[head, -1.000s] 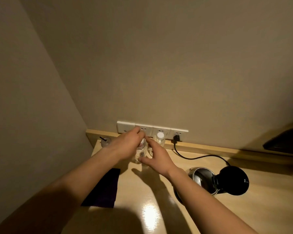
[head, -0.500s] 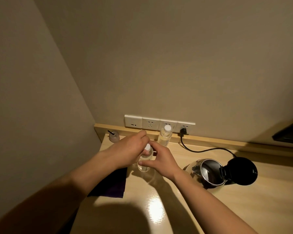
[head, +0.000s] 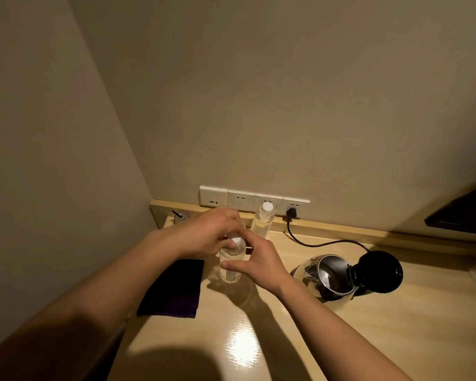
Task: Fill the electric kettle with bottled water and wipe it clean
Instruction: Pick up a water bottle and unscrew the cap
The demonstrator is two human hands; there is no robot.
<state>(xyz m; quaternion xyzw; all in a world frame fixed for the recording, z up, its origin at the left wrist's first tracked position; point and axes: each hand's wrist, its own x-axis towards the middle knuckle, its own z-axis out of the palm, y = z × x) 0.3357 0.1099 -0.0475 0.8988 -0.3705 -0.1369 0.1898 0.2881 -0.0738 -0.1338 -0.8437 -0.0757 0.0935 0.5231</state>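
A clear water bottle (head: 230, 266) with a white cap stands on the wooden counter (head: 368, 325). My left hand (head: 206, 235) has its fingers pinched on the cap. My right hand (head: 259, 261) wraps the bottle's body from the right. To the right sits the steel electric kettle (head: 327, 276) with its black lid (head: 381, 271) flipped open. A second capped bottle (head: 263, 220) stands upright against the back ledge. A dark purple cloth (head: 173, 290) lies flat to the left of the held bottle.
A row of wall sockets (head: 253, 200) runs above the back ledge, with the kettle's black cord (head: 313, 243) plugged into the right one. A small cup with a straw (head: 179, 215) sits in the left corner. A dark object (head: 462, 213) juts in at the right.
Both hands have brought the bottle toward me, away from the back ledge. The camera has tilted, showing more of the counter.
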